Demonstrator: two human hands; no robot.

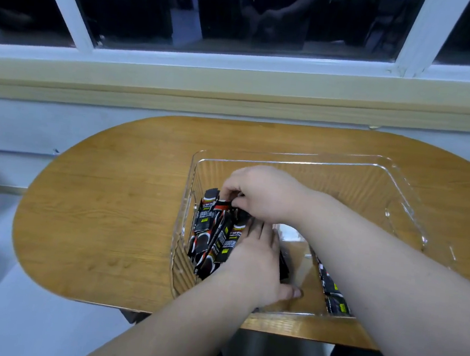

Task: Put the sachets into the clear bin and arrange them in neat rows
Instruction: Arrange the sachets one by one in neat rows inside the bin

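Note:
A clear bin (352, 166) stands on the wooden table. Against its left wall leans a bunch of several black sachets (208, 232) with red and white print. My right hand (261, 192) reaches across from the right and pinches the top edges of these sachets with curled fingers. My left hand (258, 254) lies with straight fingers against the right side of the bunch, thumb spread toward the bin's floor. More black sachets (332, 290) lie along the bin's near right part, mostly hidden under my right forearm. A white label (289, 231) shows on the bin floor.
The oval wooden table (104, 208) stands against a wall under a window sill (236, 92). Its left half is bare wood. The bin's far and right parts hold nothing visible. A pale floor lies to the left.

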